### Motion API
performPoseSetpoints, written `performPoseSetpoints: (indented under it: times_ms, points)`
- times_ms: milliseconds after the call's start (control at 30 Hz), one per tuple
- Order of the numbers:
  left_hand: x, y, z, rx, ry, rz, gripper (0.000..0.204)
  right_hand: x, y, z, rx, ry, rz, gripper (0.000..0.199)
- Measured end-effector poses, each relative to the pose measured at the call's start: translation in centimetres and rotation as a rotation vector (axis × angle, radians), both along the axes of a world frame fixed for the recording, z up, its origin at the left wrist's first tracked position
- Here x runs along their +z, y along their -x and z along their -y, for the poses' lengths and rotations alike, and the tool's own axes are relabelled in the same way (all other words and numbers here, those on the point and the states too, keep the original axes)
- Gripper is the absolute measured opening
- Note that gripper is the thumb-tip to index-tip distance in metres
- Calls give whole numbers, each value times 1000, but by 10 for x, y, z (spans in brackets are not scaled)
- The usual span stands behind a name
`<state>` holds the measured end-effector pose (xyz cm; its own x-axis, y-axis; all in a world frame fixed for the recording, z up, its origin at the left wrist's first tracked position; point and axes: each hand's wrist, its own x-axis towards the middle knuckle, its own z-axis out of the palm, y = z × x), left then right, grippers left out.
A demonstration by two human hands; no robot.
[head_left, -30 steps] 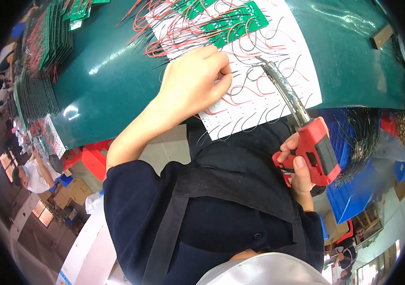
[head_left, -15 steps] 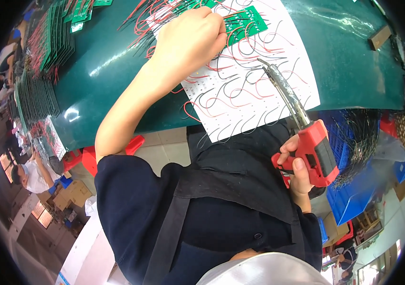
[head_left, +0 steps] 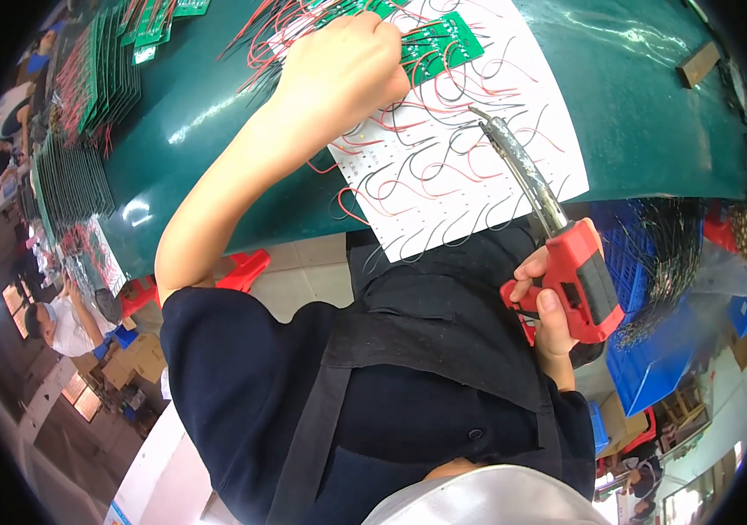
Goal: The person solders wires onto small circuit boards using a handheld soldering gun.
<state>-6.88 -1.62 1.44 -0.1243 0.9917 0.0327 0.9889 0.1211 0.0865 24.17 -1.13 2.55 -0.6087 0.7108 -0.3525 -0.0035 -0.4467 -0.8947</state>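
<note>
My left hand (head_left: 343, 74) pinches wires at the green board (head_left: 434, 44). My right hand (head_left: 557, 302) grips the iron (head_left: 566, 254), tip pointing up toward it.

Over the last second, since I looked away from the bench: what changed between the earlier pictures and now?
The left hand slid away from the body, off the white sheet of red and black wires, onto the green circuit board. The right hand stayed put, holding the red soldering gun, its tip over the sheet.
</note>
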Motion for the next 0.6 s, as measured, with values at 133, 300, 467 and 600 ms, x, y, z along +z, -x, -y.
performPoseSetpoints:
  times_ms: [133,300,467,600]
  points:
    - [10,-3,4,11,-50,-24,12,-1,-2,-1,3,-1,-4,78]
    - [46,2,30,111,101,521,8,1,2,-1,-6,5,2,78]
    - [48,-4,62,105,96,1052,19,2,11,3,-84,-71,38,45]
    - [28,-17,69,92,-63,1101,17,1,11,4,-21,-36,6,51]
